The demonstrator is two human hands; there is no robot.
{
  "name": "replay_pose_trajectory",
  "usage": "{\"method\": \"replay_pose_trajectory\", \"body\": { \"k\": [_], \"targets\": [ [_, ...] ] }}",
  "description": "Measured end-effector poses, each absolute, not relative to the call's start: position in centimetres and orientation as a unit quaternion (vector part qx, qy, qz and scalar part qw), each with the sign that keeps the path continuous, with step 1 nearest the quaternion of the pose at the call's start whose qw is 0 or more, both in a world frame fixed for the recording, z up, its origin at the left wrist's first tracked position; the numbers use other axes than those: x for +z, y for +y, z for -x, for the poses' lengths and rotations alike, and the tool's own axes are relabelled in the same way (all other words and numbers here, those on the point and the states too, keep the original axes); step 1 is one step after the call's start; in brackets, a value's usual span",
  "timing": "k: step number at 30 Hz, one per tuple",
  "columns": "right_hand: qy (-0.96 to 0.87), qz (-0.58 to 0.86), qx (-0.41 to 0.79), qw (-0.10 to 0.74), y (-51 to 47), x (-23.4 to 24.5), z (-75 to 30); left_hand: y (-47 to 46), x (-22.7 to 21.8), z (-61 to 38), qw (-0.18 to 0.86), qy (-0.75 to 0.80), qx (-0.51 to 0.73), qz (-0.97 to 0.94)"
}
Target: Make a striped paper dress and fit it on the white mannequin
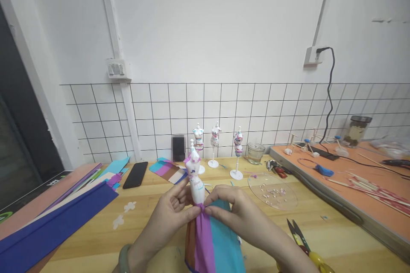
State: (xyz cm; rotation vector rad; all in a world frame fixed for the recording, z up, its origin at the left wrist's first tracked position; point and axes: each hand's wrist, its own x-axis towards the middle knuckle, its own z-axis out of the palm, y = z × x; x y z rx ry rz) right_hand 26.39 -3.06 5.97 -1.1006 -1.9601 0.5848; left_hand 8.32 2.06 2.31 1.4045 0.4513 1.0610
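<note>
Above the desk [96, 236], the left hand [171, 209] and right hand [238, 208] pinch the gathered top of the striped skirt [205, 243] against the white mannequin [197, 190]; gathering appears advanced, while securing seems outstanding, no fastening being visible.

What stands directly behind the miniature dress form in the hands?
Another miniature dress form; its bust and part of its white base show. The nearer dress form covers the rest of the base.

Dress form [196, 181] and striped skirt [211, 239] — 6 o'clock of view.
White form, purple-marked, top leaning toward 11 o'clock; skirt gathered at its lower end — brown, purple and teal panels widening toward 6 o'clock.
</note>
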Motion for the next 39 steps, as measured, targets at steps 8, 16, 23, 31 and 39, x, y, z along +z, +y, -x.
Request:
{"method": "replay_pose_trajectory", "body": {
  "k": [8,16,23,31,39],
  "targets": [
    [-0.750,0.463,0.251,0.400,-2.9,5.9,-26.2,2.0,2.2,-8.3,0.624,0.205,0.461,-0.597],
    [-0.735,0.470,0.269,0.409,-2.7,5.6,-26.4,1.6,2.5,-8.6,0.623,0.204,0.448,-0.608],
    [-0.743,0.458,0.252,0.418,-2.6,5.5,-26.3,1.5,2.3,-9.1,0.604,0.211,0.460,-0.616],
    [-0.751,0.453,0.238,0.418,-2.9,6.0,-26.6,1.3,2.6,-8.5,0.619,0.202,0.455,-0.608],
    [-0.754,0.450,0.231,0.418,-3.6,5.9,-26.4,1.1,3.1,-8.1,0.604,0.176,0.454,-0.630]
  ]
}}
